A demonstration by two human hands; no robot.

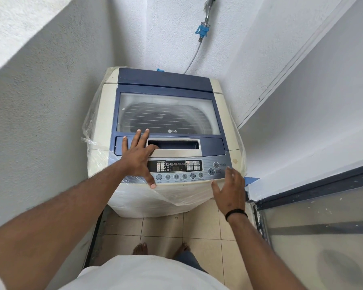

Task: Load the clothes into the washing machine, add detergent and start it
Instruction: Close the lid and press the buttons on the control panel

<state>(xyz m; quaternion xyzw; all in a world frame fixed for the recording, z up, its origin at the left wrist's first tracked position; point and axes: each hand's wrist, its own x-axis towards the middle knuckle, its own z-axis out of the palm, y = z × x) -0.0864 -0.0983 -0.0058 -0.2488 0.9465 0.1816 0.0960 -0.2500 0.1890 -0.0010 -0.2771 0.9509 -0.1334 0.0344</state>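
A cream and blue top-loading washing machine (222,114) stands in a narrow alcove, its glass lid (168,114) down. Through the glass I make out the drum, with something dark inside. My left hand (137,154) lies flat with spread fingers on the lid's front edge, next to the recessed lid handle (174,146); its thumb reaches down past the control panel (187,169). My right hand (228,189) hovers with fingers straight at the machine's front right corner, close to the start/pause button (211,171), holding nothing. No loose clothes or detergent show.
Textured white walls close in on the left, back and right. A water hose (194,57) with a blue connector runs down the back wall. Clear plastic wrap (96,151) covers the machine's sides. A glass door panel (314,222) stands at the right; tiled floor and my bare feet lie below.
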